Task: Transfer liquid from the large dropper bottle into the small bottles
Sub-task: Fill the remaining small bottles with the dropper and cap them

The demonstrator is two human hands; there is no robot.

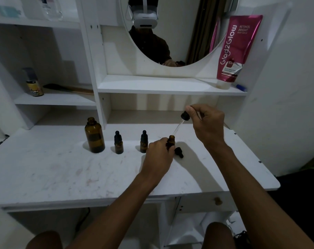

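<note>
The large amber bottle stands uncapped on the white table, left of centre. Two small amber bottles with black dropper caps stand to its right. My left hand grips a third small bottle, which is uncapped and upright on the table. My right hand pinches the black bulb of the large dropper; its glass tube slants down with the tip at the small bottle's mouth. A small black dropper cap lies on the table just right of that bottle.
A shelf above the table carries a pink lotion tube at the right. A round mirror hangs behind. The left cubby holds a small spray can and a dark-headed brush. The table's right edge lies near a wall.
</note>
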